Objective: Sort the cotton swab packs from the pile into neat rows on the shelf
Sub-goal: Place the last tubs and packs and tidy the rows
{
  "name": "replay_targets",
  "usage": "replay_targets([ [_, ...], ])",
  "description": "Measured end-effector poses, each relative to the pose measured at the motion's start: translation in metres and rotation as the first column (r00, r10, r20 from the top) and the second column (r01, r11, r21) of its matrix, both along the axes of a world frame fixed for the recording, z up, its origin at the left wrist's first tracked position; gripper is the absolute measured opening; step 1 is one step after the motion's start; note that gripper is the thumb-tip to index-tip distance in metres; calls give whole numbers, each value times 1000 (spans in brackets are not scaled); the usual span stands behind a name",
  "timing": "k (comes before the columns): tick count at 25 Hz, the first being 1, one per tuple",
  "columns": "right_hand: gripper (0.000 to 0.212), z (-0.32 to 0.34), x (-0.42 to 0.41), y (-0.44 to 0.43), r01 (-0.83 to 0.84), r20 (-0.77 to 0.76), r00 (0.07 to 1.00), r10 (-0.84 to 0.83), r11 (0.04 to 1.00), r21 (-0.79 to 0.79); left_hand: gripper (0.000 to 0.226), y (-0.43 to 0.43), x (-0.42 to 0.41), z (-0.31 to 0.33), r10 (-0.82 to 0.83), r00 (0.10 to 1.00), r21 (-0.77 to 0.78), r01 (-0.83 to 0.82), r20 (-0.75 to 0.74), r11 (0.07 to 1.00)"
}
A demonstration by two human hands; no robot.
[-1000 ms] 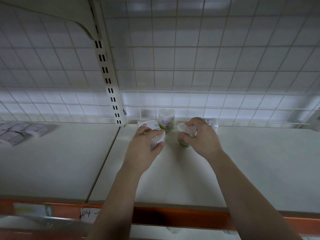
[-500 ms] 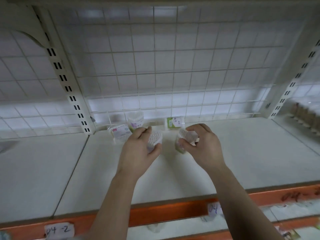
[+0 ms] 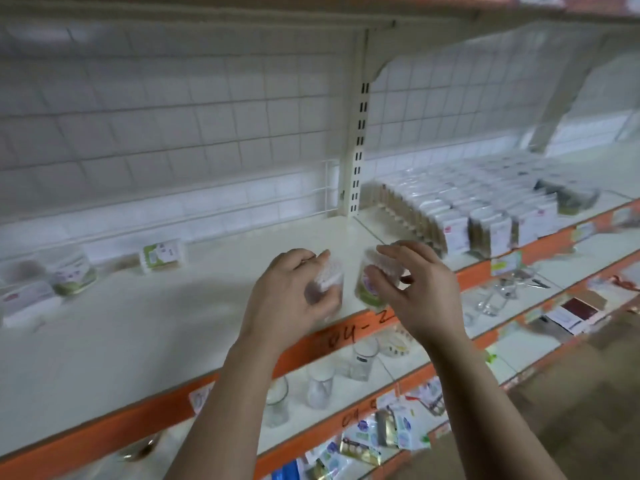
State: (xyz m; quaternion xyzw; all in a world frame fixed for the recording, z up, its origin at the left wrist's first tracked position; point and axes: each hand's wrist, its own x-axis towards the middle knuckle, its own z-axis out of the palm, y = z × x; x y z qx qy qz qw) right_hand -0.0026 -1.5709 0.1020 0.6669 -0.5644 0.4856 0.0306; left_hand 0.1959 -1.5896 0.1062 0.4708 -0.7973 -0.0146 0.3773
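Two packs in hand, above the shelf (image 3: 173,323) front edge, 6 o'clock. Loose packs (image 3: 161,254) at 9. Left hand (image 3: 291,292) grip wrapped round a swab pack (image 3: 327,275); right hand (image 3: 426,296) grip pinching a tub (image 3: 369,285) beside it. Likely light, thin, slippery plastic that crushes easily: hold by the sides. Neat rows (image 3: 485,223) at 3.

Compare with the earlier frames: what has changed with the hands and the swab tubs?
Both hands carried their tubs rightward and toward the front edge of the shelf, away from the back. The left hand still grips its clear swab tub, the right hand the green-labelled tub; nothing was let go. The rectangular pack and round tub at the back stayed put.
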Motion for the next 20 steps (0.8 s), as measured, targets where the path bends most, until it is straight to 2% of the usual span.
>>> replay_targets([
  [6,33,-7,-135,39,99,-73,992,-103,994,-45,52,15,-148,-4,-156,987,-81,159,47,984],
  [11,34,-8,-199,45,187,-132,972,-195,980,-69,46,17,-214,-1,-169,984,-147,175,56,973],
  [16,25,-11,-252,37,178,-150,970,-193,978,-109,48,-4,-276,2,-197,979,-163,201,41,966],
  [20,20,-6,-311,19,236,-202,943,-266,958,-163,44,-38,-334,10,-241,970,-195,229,-43,954],
])
